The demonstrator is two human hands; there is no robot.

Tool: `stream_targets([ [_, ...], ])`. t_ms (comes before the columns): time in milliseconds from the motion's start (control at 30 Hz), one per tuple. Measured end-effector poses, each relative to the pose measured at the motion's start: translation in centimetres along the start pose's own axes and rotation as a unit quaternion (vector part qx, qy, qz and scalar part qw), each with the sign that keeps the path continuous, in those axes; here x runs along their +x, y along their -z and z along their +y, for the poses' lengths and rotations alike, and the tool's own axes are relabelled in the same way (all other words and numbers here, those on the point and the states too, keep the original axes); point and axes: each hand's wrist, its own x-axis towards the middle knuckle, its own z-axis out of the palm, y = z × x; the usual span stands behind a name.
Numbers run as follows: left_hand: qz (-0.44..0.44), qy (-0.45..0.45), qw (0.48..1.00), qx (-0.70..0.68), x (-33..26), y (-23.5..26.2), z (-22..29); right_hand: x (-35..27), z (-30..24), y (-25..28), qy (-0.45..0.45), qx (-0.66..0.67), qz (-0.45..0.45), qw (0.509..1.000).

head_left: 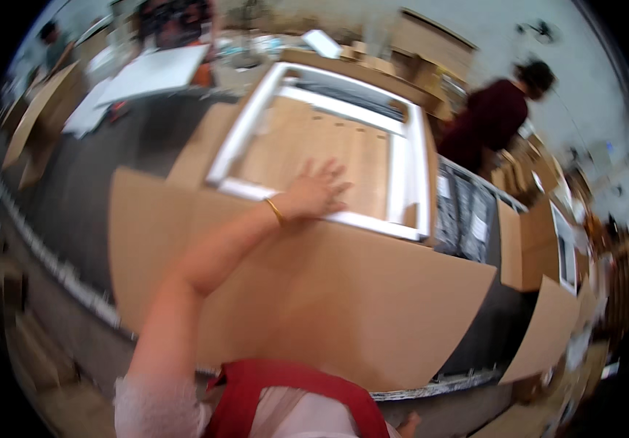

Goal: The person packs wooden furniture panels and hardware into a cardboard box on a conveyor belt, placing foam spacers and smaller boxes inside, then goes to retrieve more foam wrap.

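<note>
My left hand (314, 193), with a yellow bangle at its wrist, reaches over the near side of an open cardboard box (292, 299). Its fingers are spread and slightly blurred, with nothing held in them. The palm is over the white foam edging (369, 223) and the fingers over a wood-grain panel (358, 164); whether they touch is hard to see. Foam strips frame the panel, and a dark wrapped bundle (347, 98) lies along the far side. At the lower edge, a small part of my right hand (408, 425) shows beside my red apron; its fingers are not clear.
The box rests on a dark conveyor belt (146, 139), its near flap hanging toward me. Right of it lie dark plastic-wrapped packs (464, 215) and another open carton (537, 244). A person in dark red (493, 113) stands beyond; white boards (154, 73) lie far left.
</note>
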Motion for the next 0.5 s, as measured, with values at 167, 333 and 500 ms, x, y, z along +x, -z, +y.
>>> stream_targets([
  [167, 0.268, 0.041, 0.962, -0.018, -12.4, -3.3, 2.8, 6.4, -10.1, -1.3, 0.259, 0.175, 0.246, 0.917],
  [333, 0.294, 0.171, 0.940, -0.016, -26.1, -8.6, 6.8, -7.8, -24.7, -3.1, 0.455, 0.187, 0.100, 0.865],
  [500, 0.220, 0.224, 0.949, -0.032, -34.2, -15.8, 12.6, -13.0, -26.5, -4.4, 0.638, -0.023, 0.091, 0.765],
])
